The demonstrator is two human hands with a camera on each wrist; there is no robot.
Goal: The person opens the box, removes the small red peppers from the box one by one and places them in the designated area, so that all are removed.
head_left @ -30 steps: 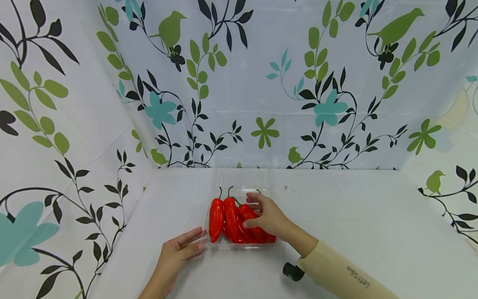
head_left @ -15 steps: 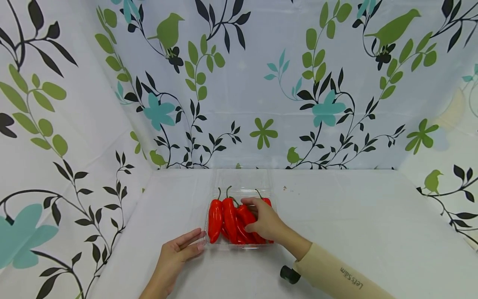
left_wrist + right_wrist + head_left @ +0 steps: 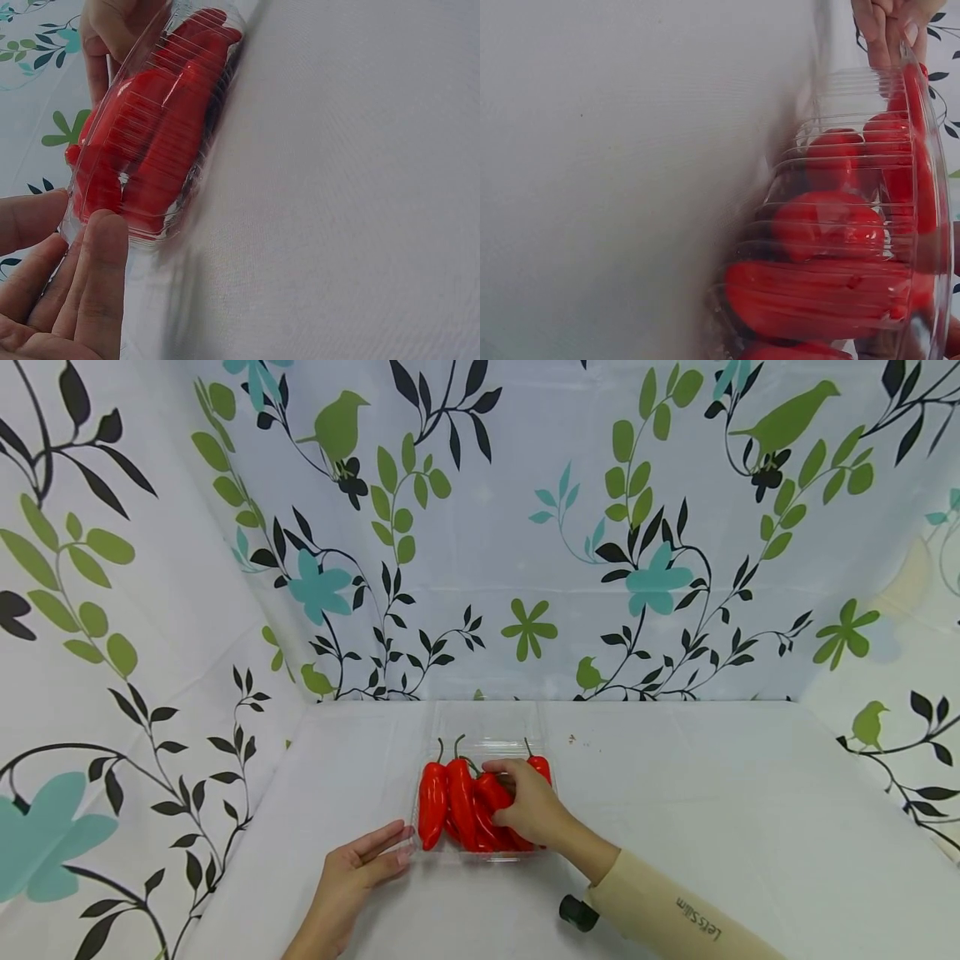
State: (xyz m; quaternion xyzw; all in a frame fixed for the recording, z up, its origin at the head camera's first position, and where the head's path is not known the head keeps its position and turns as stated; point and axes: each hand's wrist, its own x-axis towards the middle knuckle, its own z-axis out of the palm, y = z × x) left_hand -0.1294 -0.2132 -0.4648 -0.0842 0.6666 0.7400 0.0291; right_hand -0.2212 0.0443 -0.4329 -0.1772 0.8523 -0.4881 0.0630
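A clear plastic clamshell container (image 3: 501, 857), its lid (image 3: 487, 720) folded back, holds several shiny red chili peppers (image 3: 432, 806) with green stems. At its left rim, my left hand (image 3: 358, 870) pinches the edge between thumb and fingers; the left wrist view shows the fingertips (image 3: 105, 229) right at the rim. My right hand (image 3: 536, 806) reaches over the container from the right, thumb and fingers around a red pepper (image 3: 491, 789) near the middle. That pepper is partly hidden by the hand. Another pepper (image 3: 538, 765) shows behind the right hand.
The container stands on a white-covered table (image 3: 690, 793). Behind it hangs a cloth (image 3: 480, 527) printed with leaves, birds and flowers. A black wrist camera (image 3: 577, 912) sits under the right forearm, beside the beige sleeve (image 3: 675, 902). Tiny specks lie right of the lid.
My right hand has moved slightly left and closed around the middle pepper. The right-hand pepper behind it has become more visible. My left hand stays at the container's rim.
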